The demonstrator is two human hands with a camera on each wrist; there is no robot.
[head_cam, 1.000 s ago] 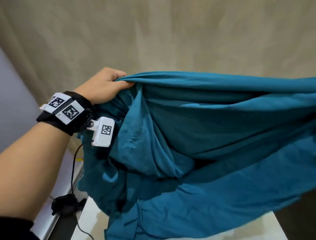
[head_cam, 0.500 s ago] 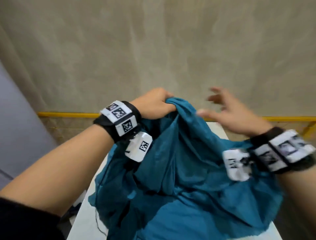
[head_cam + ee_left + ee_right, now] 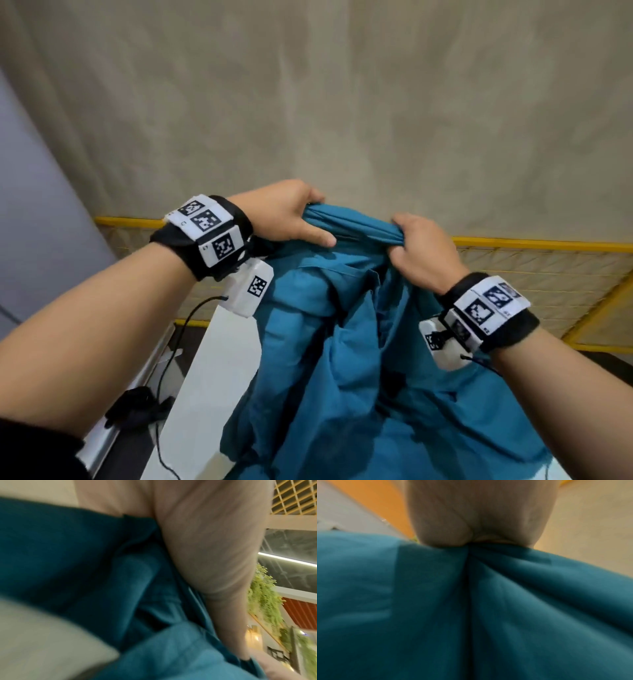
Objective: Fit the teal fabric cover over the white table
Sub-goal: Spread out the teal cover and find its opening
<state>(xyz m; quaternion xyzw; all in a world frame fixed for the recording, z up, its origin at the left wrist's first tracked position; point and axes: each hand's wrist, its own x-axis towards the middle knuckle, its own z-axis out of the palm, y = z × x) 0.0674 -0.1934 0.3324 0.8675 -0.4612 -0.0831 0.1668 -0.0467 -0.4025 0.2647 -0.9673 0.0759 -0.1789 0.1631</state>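
The teal fabric cover (image 3: 359, 359) hangs bunched in the air in front of me, its lower folds draped over the white table (image 3: 212, 370), whose left side shows bare. My left hand (image 3: 294, 219) grips the cover's top edge at the left. My right hand (image 3: 414, 246) grips the same bunched edge a short way to the right. In the left wrist view the cover (image 3: 85, 574) fills the frame below my palm (image 3: 205, 534). In the right wrist view my right hand (image 3: 477, 513) pinches a gathered fold of the cover (image 3: 471, 608).
A yellow-framed mesh barrier (image 3: 534, 270) runs behind the table and down the right side. A beige curtain (image 3: 342, 102) covers the back wall. A black cable and a black clamp (image 3: 137, 407) sit by a metal rail left of the table.
The spread cover has collapsed into a bunch. My right hand, open half a second ago, has closed on the top edge near my left hand. Both hands have moved lower.
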